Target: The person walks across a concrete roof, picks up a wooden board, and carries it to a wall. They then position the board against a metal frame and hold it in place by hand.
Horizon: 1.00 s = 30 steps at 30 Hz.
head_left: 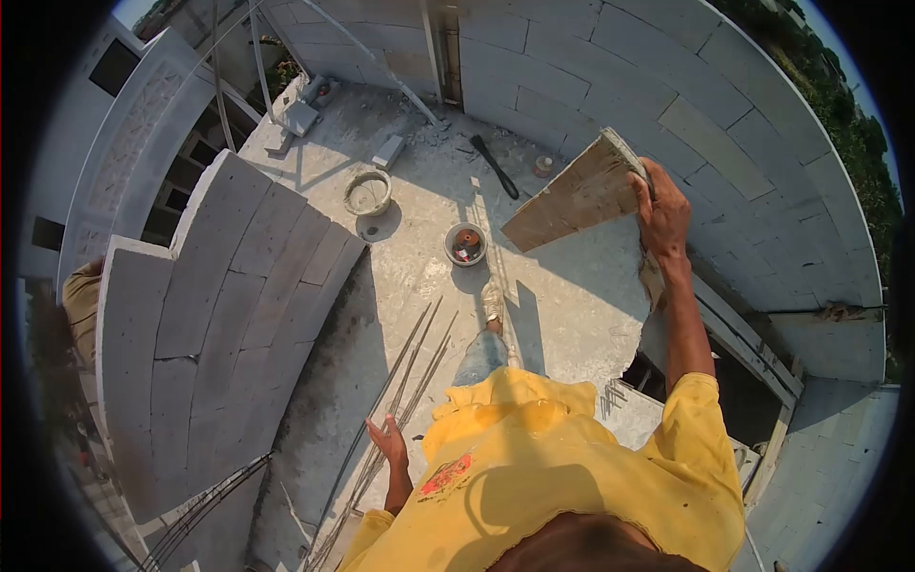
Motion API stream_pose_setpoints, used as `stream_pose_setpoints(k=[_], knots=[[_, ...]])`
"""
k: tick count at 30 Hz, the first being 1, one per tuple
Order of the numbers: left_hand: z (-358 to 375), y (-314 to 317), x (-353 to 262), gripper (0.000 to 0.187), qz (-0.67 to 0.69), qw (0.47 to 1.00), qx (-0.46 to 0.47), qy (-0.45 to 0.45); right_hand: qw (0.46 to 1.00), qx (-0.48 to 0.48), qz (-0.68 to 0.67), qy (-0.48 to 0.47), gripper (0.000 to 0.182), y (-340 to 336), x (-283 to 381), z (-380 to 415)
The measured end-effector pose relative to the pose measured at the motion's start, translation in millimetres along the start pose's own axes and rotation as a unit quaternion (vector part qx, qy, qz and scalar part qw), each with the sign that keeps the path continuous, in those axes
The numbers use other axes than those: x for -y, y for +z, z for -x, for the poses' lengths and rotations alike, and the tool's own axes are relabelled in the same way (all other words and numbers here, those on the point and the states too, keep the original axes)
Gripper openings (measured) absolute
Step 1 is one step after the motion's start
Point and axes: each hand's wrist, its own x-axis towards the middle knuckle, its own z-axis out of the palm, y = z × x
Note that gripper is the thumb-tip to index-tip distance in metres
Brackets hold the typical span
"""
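My right hand (664, 210) is raised at the right, fingers wrapped over the upper end of a wooden board (577, 195). The board stands tilted above the concrete floor, its face brown and stained and its top edge crusted pale. Low at my left side, my left hand (388, 440) holds nothing, with its fingers apart. Close by it in this view run several thin steel rods (405, 367) along the floor.
A bucket (368, 193) and a smaller pail (465, 245) with small items stand ahead. A dark long-handled tool (495, 167) lies near the block wall (610, 76). Beside my right is an opening (739, 400) in the floor; a low block wall (214, 334) rises left.
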Motion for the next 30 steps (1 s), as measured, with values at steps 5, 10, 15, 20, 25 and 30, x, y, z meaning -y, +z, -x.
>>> stream_pose_setpoints(k=[5, 10, 15, 20, 25, 30], knots=[[-58.1, 94.9, -63.2, 0.092, -0.018, 0.999, 0.048, -0.009, 0.998, -0.049, -0.01, -0.043, 0.032, 58.6, -36.2, -103.6], [-102.9, 122.7, -284.1, 0.092, 0.057, 0.994, 0.039, 0.079, 0.998, -0.046, -0.029, -0.036, 0.03, 117.3, -49.7, -192.3], [-154.2, 139.9, -416.6, 0.091, 0.082, 0.978, -0.011, 0.192, 0.996, -0.056, -0.025, -0.068, 0.028, 202.3, -65.2, -288.3], [-190.7, 188.0, -460.4, 0.092, 0.09, 0.988, -0.023, 0.127, 0.997, -0.044, -0.051, -0.048, 0.025, 305.1, -100.4, -376.8], [-211.4, 238.2, -518.0, 0.093, 0.078, 0.997, -0.02, -0.002, 0.994, -0.029, -0.09, -0.057, 0.027, 409.2, -133.2, -457.5], [-242.0, 256.7, -597.7, 0.091, 0.077, 0.997, -0.01, 0.03, 0.992, -0.002, -0.096, -0.084, 0.027, 474.6, -147.0, -514.0]])
